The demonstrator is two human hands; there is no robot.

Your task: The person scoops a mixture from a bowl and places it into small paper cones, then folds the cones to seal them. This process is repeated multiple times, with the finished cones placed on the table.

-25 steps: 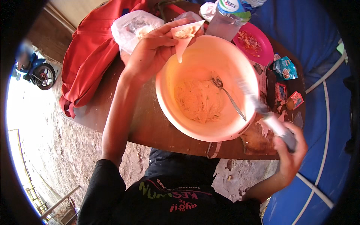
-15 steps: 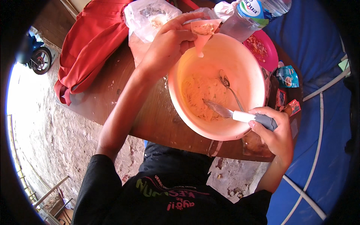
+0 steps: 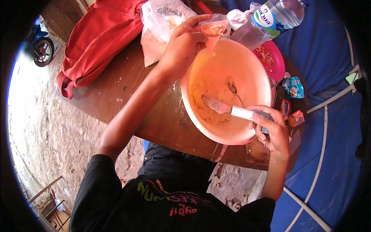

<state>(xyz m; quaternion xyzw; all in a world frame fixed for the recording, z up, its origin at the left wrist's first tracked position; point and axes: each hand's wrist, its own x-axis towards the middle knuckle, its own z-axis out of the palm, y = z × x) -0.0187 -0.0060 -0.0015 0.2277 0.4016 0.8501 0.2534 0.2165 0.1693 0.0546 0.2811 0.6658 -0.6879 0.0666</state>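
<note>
Above the far rim of a large pale bowl (image 3: 188, 112), my left hand (image 3: 185, 44) pinches a thin, pale triangular wrapper (image 3: 211, 43). A lump of filling (image 3: 213, 30) sits at its wide upper end, while the point hangs down. My right hand (image 3: 272, 127) is wrapped round the white and grey handle of a knife (image 3: 216, 104). Its broad, smeared blade points left over the bowl. Below lies a soft, pale mixture (image 3: 216, 116) spread over the bowl's bottom. A metal spoon (image 3: 232, 86) leans inside the bowl, on the right.
Plastic bags (image 3: 164, 17) stand behind my left hand, beside a red bag (image 3: 104, 38). A large water bottle (image 3: 266, 23) lies beyond the bowl, near a pink plate (image 3: 276, 58) of chopped bits. Small packets (image 3: 293, 87) lie along the right edge of the wooden table (image 3: 154, 116).
The knife has lifted off the mixture, its blade now higher and flatter. My right hand's fingers have shifted on the handle. The left hand still holds the filled wrapper; the whole view has shifted slightly.
</note>
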